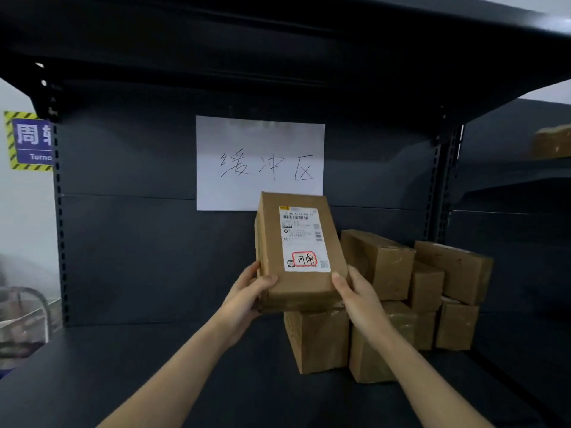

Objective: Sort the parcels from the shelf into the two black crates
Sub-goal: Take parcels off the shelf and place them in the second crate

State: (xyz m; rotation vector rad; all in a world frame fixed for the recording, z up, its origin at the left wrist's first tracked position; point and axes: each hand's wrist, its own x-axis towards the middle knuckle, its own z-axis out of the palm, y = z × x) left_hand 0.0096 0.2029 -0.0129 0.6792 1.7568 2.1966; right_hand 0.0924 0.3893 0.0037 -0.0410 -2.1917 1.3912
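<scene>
Here, both hands hold one brown parcel (301,251) upright above the dark shelf (139,366); the left hand (247,299) grips its lower corner at 7 o'clock and the right hand (358,299) its corner at 5 o'clock, thumbs on the front face; a white shipping label (304,239) with a red-ringed mark faces the camera; other parcels (386,264) lie stacked on the shelf at 4 o'clock of the held one; a handwritten paper sheet (259,149) hangs behind at 12 o'clock.
</scene>
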